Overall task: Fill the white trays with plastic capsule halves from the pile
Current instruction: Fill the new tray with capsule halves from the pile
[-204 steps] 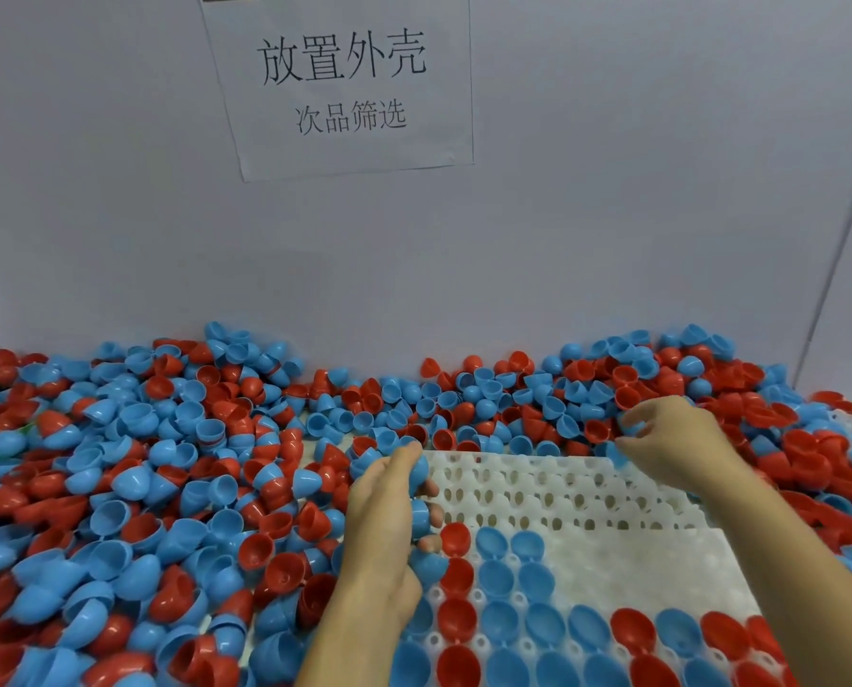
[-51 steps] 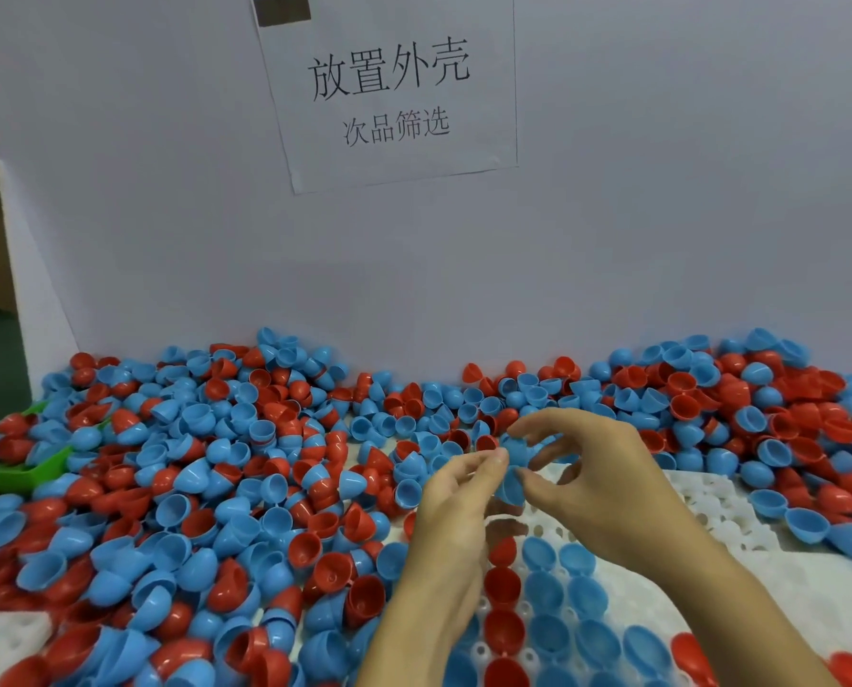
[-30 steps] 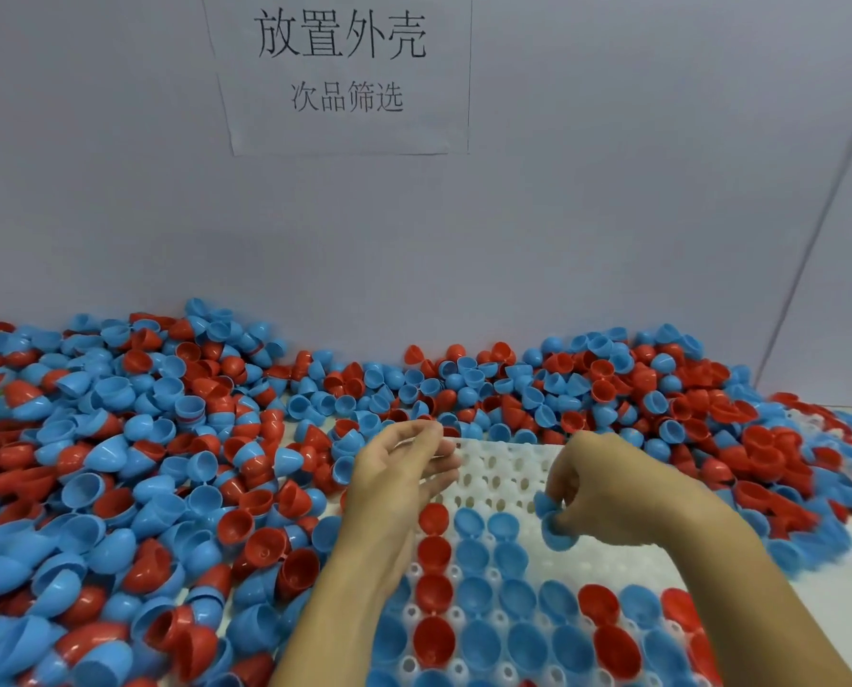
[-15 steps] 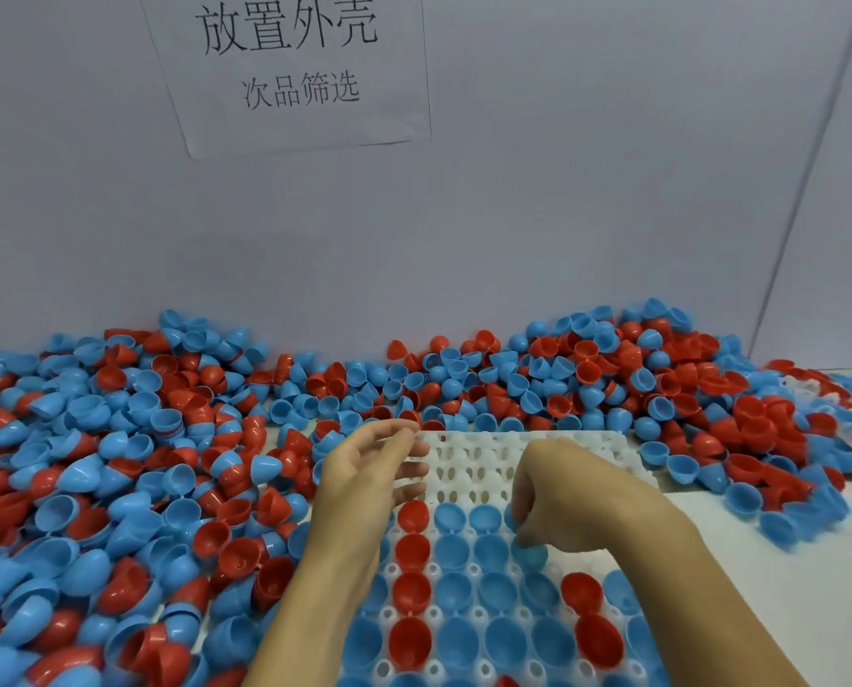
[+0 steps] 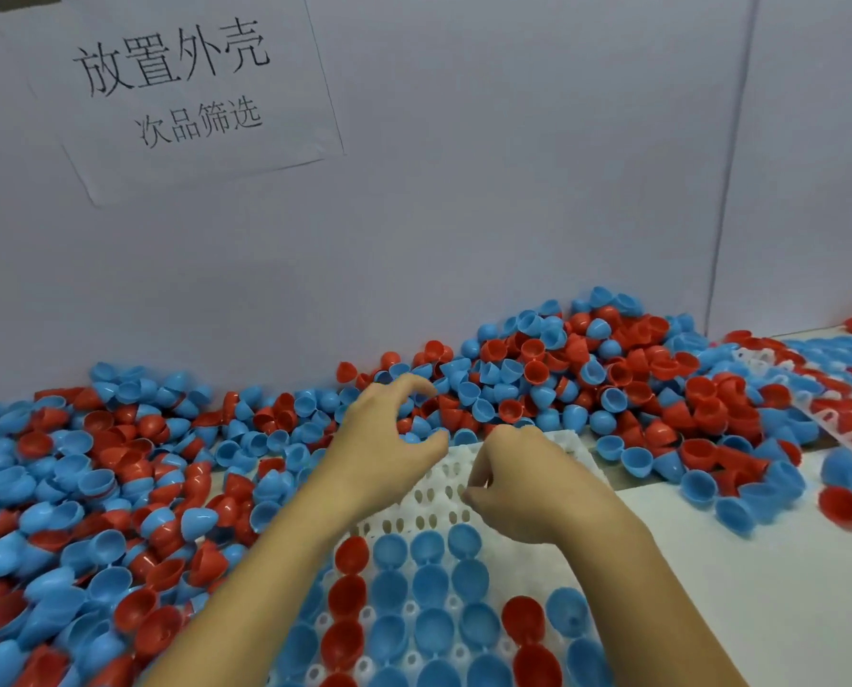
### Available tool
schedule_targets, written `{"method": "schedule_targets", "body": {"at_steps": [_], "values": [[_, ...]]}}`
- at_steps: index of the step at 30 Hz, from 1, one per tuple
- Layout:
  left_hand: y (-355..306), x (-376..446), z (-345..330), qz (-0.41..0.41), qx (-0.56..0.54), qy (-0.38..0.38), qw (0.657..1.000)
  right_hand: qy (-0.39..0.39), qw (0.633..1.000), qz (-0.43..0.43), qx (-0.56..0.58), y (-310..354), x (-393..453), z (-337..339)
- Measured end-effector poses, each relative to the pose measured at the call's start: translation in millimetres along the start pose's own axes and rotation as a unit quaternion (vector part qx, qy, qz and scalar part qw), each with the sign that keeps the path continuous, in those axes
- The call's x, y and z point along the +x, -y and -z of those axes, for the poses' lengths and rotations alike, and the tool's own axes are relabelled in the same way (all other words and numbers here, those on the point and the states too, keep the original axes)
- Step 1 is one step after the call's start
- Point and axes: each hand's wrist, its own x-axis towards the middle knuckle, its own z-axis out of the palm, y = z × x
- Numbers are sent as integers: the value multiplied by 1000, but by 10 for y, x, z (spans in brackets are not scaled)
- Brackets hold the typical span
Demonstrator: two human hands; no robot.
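Reaching toward the far edge of the tray (image 5: 503,468), the left hand (image 5: 379,448) hovers where the pile (image 5: 587,384) of red and blue halves meets the white grid. Its fingers (image 5: 414,384) are spread and arched like a claw, thumb out, and nothing shows in its grasp. The right hand (image 5: 528,483) sits over the empty pockets with fingers curled inward; whether it pinches a half there I cannot tell, since the knuckles hide the tips. Near rows of the tray already hold halves, mostly blue (image 5: 428,582) with a red column (image 5: 347,592); the far rows stand bare.

Risks, as I judge them: loose halves crowd the tray's far and left edges, so a raking grab could spill extras into open pockets. A forearm dragging low could also knock seated halves askew, since both arms cross the filled rows.
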Motion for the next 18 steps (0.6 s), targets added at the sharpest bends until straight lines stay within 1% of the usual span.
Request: {"method": "schedule_targets", "body": {"at_steps": [2,4,6,7,9,11,14,16,18], "values": [[-6,299,-184,6,48,48,998,-29,1000,-6,10,-53,16,-12],[-9,587,-347,28,79,50,995,-79,997,-18,8,-122,28,-1],[-5,843,-475,28,150,44,987,-136,990,-32,16,-165,17,35],[1,962,-545,21,192,59,979,-164,985,-36,30,-184,16,55],[36,1160,-656,31,251,120,960,-206,976,-33,61,-191,16,83],[82,1328,-720,80,280,173,941,-223,971,-27,81,-181,25,76],[130,1484,-753,153,286,202,924,-224,970,-24,88,-183,34,27],[151,1512,-789,178,270,197,926,-220,971,-29,88,-193,50,8],[183,1474,-833,165,273,155,935,-217,971,-32,93,-187,60,-1]]}}
